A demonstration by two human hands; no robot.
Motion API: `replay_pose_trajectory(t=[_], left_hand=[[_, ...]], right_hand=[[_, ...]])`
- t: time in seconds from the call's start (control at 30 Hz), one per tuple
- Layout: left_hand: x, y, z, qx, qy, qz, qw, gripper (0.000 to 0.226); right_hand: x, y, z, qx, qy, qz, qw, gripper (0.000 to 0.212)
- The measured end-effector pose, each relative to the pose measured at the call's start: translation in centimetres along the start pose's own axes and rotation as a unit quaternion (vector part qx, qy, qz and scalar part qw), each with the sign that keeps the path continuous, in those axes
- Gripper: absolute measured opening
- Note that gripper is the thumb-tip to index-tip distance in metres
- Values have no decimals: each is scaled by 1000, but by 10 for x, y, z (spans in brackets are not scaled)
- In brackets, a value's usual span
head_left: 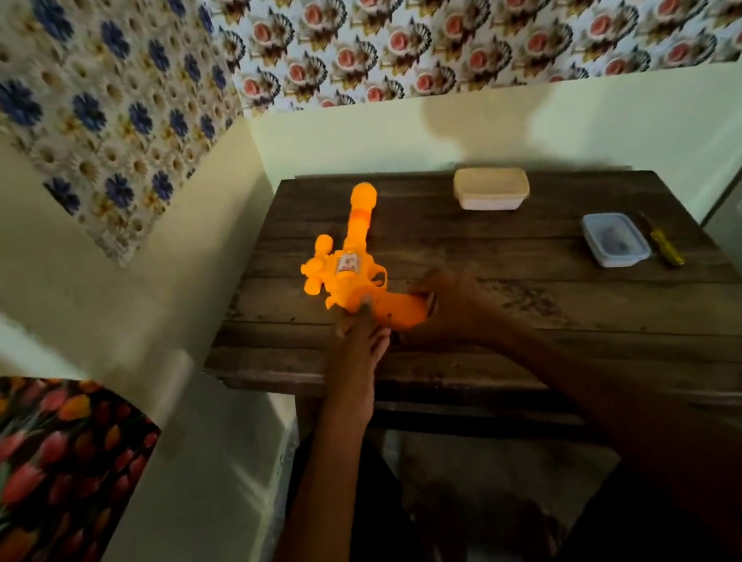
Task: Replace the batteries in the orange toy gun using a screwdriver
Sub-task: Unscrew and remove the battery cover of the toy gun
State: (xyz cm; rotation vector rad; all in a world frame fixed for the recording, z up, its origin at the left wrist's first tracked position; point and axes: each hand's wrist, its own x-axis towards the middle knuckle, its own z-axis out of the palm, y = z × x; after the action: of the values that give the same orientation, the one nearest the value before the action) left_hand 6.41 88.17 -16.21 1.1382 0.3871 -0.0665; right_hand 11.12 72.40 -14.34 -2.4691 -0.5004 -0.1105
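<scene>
presently, head view only. the orange toy gun (354, 278) lies flat on the wooden table (533, 303), near its left front corner, barrel pointing away toward the wall and handle pointing back toward the person. this orientation probably puts the handle, where a battery cover is likely to sit, within easy reach; no cover or screw can be made out through the blur.

the right hand (455, 304) wraps the butt end of the handle, thumb curled over it, gripping the gun so that it cannot slide on the boards. the left hand (357, 346) reaches in from the left and touches the gun where handle meets body; whether these fingers pinch the plastic or merely rest on it cannot be told, as the frame is dark and smeared.

the screwdriver (663, 244), with a yellow handle, lies untouched at the right edge of the table, just beside a clear container (615, 239), well apart from both hands. a cream lidded box (490, 188) stands at the back edge. judged from this layout, the task is at its start: the gun is being positioned, and one hand must be freed to fetch the tool.
</scene>
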Motion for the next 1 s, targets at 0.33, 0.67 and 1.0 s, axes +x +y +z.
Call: replay_pose_trajectory(t=[0.33, 0.67, 1.0], left_hand=[[10, -16, 59, -20, -52, 18, 998, 12], [9, -61, 118, -65, -36, 29, 997, 18], [23, -75, 121, -58, -2, 27, 998, 18]], right_hand=[[-40, 40, -71, 85, 47, 168, 981, 27], [-103, 181, -151, -9, 340, 346, 875, 17], [-79, 239, -152, -95, 216, 413, 879, 28]])
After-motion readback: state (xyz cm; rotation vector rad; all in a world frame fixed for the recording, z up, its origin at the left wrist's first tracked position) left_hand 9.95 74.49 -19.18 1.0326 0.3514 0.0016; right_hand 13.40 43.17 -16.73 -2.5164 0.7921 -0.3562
